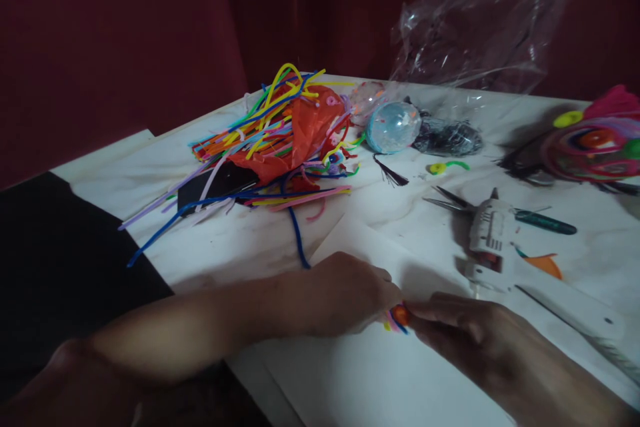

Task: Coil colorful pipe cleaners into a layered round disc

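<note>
My left hand (345, 293) is closed, with its fingers hidden under it, around the end of a small bundle of yellow, pink and blue pipe cleaners (395, 324). At the bundle sits a small round orange piece (401, 315). My right hand (465, 327) pinches this orange piece from the right, with thumb and fingers pressed together. Both hands meet just above a sheet of white paper (320, 373). Close beyond my right hand lies a white hot glue gun (487, 230), its handle pointing to the lower right.
A heap of coloured pipe cleaners (265, 127) with an orange plastic bag (315, 130) lies at the back left. Behind are a transparent ball (394, 127), a tall plastic bag (470, 33) and a decorated ball (595, 143). Green-handled scissors (545, 221) lie by the glue gun.
</note>
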`<state>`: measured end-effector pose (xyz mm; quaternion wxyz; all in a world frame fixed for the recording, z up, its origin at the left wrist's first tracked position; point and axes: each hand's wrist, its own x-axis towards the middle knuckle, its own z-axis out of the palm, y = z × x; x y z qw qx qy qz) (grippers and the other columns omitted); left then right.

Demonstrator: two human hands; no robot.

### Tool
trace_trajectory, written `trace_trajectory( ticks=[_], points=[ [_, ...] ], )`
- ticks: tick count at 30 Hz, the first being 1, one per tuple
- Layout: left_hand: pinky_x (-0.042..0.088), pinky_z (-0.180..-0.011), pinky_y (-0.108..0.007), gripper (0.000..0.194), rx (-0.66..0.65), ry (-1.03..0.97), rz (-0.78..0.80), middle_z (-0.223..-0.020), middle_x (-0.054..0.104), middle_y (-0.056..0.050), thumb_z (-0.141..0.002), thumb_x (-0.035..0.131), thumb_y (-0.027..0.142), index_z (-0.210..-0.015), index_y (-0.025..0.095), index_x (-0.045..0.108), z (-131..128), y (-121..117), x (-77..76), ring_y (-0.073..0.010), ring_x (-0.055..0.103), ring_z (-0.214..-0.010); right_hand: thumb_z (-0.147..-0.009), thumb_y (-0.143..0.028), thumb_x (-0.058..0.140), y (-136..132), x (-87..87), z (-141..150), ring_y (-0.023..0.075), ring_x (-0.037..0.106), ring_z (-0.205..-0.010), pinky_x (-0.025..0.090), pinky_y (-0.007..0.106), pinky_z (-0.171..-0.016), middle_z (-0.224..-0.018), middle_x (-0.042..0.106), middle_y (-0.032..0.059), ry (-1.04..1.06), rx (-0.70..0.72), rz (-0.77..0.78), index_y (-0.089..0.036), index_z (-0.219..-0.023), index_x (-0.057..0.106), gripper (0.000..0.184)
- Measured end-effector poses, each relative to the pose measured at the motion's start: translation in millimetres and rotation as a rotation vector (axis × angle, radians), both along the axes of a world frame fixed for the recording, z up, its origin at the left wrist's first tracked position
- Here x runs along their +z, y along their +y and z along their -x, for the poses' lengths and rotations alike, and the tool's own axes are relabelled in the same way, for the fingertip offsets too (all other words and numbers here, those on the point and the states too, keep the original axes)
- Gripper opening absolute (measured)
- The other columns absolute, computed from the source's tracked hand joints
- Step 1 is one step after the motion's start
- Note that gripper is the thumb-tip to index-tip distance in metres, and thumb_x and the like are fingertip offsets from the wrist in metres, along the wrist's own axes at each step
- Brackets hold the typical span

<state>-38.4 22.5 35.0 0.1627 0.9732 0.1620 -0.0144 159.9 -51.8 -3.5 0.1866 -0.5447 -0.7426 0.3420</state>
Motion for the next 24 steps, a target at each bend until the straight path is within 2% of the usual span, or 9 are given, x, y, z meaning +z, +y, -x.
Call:
trace_trajectory(
  ticks=[7,12,21,24],
  points=[
    [0.038,-0.060,-0.026,0.007,-0.034,-0.054,-0.117,-0.078,0.060,-0.003,-0.084,0.050,0.013,-0.078,0.014,0.053,1.7,-3.6,-3.7,-0.0145,0.055,-0.072,-0.092,-0.043,0.039,2.6,2.5,1.3,0.0173,0.058,-0.066,0.052,0.020,-0.061,-0.079,0.058,0.0027,-0.008,0.008,-0.012,-0.022,-0.093,0.068,0.036],
    [0.041,-0.065,-0.023,0.010,0.021,-0.022,-0.052,-0.087,0.058,-0.005,-0.085,0.049,0.014,-0.093,0.013,0.055,1.9,-4.8,-6.1,-0.0150,0.056,-0.080,-0.091,-0.044,0.038,1.4,3.7,1.9,0.0175,0.058,-0.065,0.053,0.021,-0.061,-0.077,0.058,0.0023,0.009,0.015,0.001,-0.023,-0.087,0.068,0.037],
    [0.040,-0.064,-0.024,0.016,0.035,-0.094,-0.031,-0.086,0.057,-0.005,-0.087,0.051,0.025,-0.098,0.014,0.057,2.6,-5.3,-18.4,-0.0154,0.055,-0.082,-0.092,-0.045,0.038,3.0,6.2,-0.1,0.0198,0.058,-0.070,0.053,0.023,-0.065,-0.082,0.058,0.0041,0.014,0.028,0.033,-0.021,-0.092,0.067,0.038],
    [0.039,-0.063,-0.024,0.017,0.025,-0.092,-0.031,-0.084,0.057,-0.004,-0.087,0.051,0.026,-0.097,0.015,0.058,2.5,-4.8,-18.9,-0.0149,0.055,-0.079,-0.090,-0.046,0.036,3.4,7.8,-3.0,0.0207,0.059,-0.071,0.054,0.026,-0.065,-0.084,0.059,0.0035,-0.036,0.027,-0.012,-0.022,-0.091,0.067,0.039]
  ],
)
